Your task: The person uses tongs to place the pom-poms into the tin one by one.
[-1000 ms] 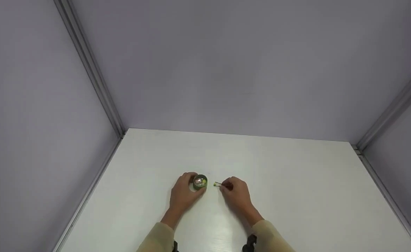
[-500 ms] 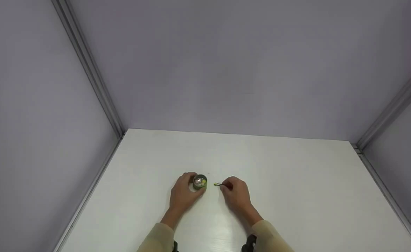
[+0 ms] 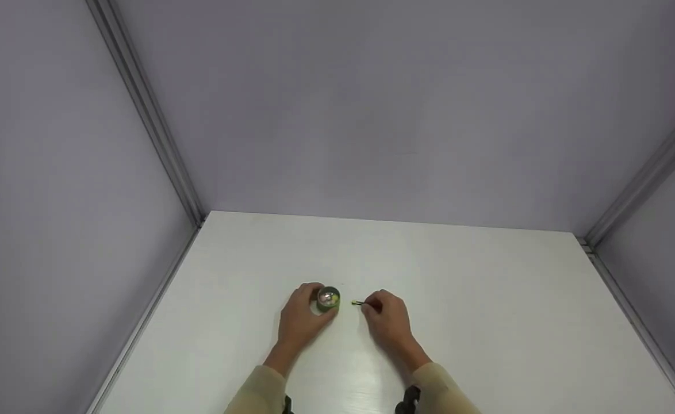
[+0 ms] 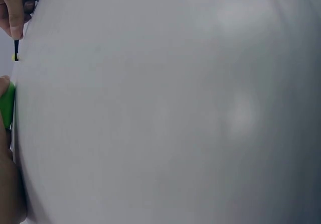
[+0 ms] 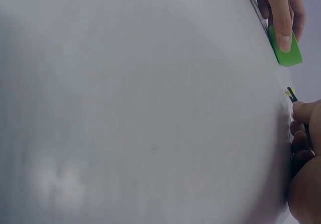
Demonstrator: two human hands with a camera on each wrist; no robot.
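Note:
A small round green container (image 3: 329, 299) with pale bits inside sits on the white table (image 3: 475, 287). My left hand (image 3: 300, 315) curls around its left side and holds it; the green container (image 5: 287, 50) shows under a fingertip in the right wrist view, and as a green edge (image 4: 7, 106) in the left wrist view. My right hand (image 3: 386, 319) pinches thin dark tweezers (image 3: 359, 303) whose tip carries a tiny yellow-green bit, just right of the container. The tweezers (image 5: 291, 94) and their tip (image 4: 16, 50) show at the wrist views' edges.
Grey walls with metal corner strips (image 3: 148, 115) close in the table on the left, back and right. The white tabletop stretches bare beyond the hands. Beige sleeves (image 3: 257, 391) cover both forearms.
The tweezers' tip has drawn back very slightly toward the right hand. Both hands stay where they were.

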